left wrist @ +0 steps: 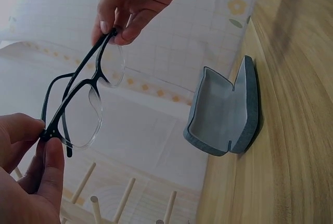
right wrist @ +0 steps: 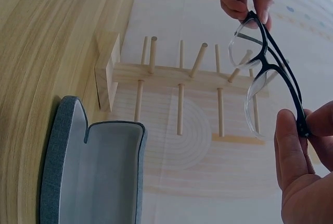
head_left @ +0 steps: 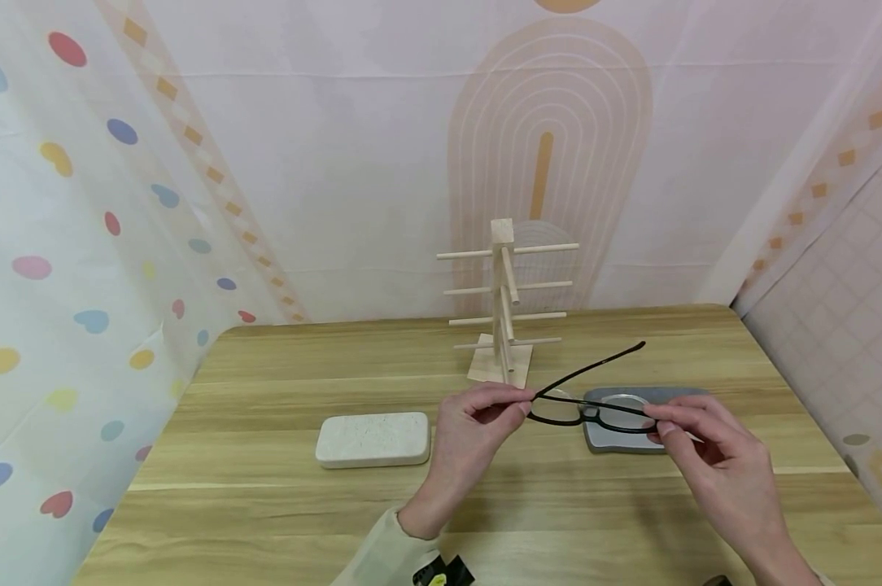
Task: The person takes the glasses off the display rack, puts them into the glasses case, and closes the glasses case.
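A pair of black-framed eyeglasses (head_left: 591, 417) with clear lower rims is held above the table between both hands. My left hand (head_left: 470, 435) pinches the left hinge corner between thumb and fingers. At the opposite corner, my right hand (head_left: 726, 468) pinches the frame the same way. One temple arm slants up and away to the right in the head view; the other lies across behind the lenses. Below and behind the glasses sits a grey glasses case (left wrist: 213, 109), its lid raised and its pale lining showing, partly hidden by the right hand in the head view.
A wooden glasses stand (head_left: 501, 285) with several pegs rises at the back of the table, bearing no glasses. Left of the left hand lies a white oblong case (head_left: 373, 439). Patterned curtains (head_left: 324, 163) hang behind the wood-grain table (head_left: 265, 505).
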`<action>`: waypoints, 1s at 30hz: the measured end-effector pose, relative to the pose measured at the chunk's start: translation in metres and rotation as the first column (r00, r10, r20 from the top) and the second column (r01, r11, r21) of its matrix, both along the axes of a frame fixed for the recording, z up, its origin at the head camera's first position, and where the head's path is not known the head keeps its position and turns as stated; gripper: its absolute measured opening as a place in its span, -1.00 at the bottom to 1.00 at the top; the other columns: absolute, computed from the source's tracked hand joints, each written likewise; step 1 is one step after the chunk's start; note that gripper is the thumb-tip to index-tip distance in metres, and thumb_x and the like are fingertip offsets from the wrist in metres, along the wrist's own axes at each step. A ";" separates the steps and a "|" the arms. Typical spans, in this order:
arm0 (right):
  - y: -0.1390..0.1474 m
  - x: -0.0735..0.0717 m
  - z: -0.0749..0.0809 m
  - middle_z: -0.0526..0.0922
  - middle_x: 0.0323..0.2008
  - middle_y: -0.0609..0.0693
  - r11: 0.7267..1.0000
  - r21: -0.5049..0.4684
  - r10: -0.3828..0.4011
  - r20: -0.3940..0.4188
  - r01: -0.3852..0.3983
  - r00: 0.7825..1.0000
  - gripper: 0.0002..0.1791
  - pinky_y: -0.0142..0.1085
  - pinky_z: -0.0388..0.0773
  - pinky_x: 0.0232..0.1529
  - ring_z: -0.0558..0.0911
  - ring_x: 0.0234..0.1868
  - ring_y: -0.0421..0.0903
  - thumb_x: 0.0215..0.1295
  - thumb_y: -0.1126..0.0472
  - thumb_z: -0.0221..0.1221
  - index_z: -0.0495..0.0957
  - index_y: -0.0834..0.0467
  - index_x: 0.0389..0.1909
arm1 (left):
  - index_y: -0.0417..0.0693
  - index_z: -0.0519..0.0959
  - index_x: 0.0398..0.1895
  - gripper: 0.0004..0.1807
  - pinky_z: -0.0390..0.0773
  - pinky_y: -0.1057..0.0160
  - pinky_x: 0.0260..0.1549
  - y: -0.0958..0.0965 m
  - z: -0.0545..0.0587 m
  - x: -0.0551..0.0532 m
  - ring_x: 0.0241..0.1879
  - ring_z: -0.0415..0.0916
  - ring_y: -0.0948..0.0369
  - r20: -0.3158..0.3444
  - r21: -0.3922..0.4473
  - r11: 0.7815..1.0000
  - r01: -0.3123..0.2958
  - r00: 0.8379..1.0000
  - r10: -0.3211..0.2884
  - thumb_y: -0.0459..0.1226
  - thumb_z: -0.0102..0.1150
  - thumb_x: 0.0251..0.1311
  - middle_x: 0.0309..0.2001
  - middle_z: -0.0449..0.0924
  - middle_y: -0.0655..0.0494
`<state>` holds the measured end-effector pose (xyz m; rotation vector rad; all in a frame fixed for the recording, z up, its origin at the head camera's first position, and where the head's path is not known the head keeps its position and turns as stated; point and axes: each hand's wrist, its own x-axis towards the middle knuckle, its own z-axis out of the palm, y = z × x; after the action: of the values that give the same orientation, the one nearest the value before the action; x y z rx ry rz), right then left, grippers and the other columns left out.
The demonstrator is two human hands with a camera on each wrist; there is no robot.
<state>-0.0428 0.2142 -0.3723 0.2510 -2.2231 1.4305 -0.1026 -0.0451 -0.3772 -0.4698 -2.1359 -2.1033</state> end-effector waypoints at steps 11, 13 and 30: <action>0.000 0.001 0.001 0.63 -0.13 -0.01 1.000 0.003 -0.001 0.003 0.001 1.000 -0.74 -0.55 0.63 -0.22 0.73 -0.20 -0.28 0.36 0.59 0.18 0.74 0.30 -0.10 | -0.20 0.81 -0.20 -0.86 0.69 0.35 -0.17 0.000 -0.001 0.001 -0.17 0.69 0.22 -0.006 0.008 1.000 0.016 1.000 -0.016 -0.46 0.37 0.21 -0.16 0.77 -0.03; 0.000 0.001 0.001 0.63 -0.13 0.00 1.000 0.002 0.000 0.002 0.000 1.000 -0.75 -0.55 0.63 -0.22 0.73 -0.20 -0.28 0.36 0.59 0.17 0.74 0.31 -0.10 | -0.20 0.81 -0.20 -0.86 0.69 0.35 -0.17 0.000 -0.001 0.001 -0.17 0.69 0.23 -0.006 0.002 1.000 0.015 1.000 -0.015 -0.46 0.37 0.21 -0.16 0.78 -0.02; 0.000 0.000 0.001 0.64 -0.12 -0.03 1.000 0.016 -0.004 -0.005 0.004 1.000 -0.75 -0.56 0.62 -0.24 0.71 -0.20 -0.29 0.35 0.58 0.20 0.75 0.29 -0.10 | -0.11 0.83 -0.24 -0.84 0.71 0.30 -0.15 0.001 -0.003 -0.001 -0.18 0.70 0.24 0.010 -0.061 0.998 -0.008 1.000 0.009 -0.45 0.33 0.22 -0.18 0.77 0.05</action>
<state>-0.0424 0.2144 -0.3710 0.2545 -2.2307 1.4091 -0.1034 -0.0437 -0.3801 -0.4563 -2.2094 -2.0448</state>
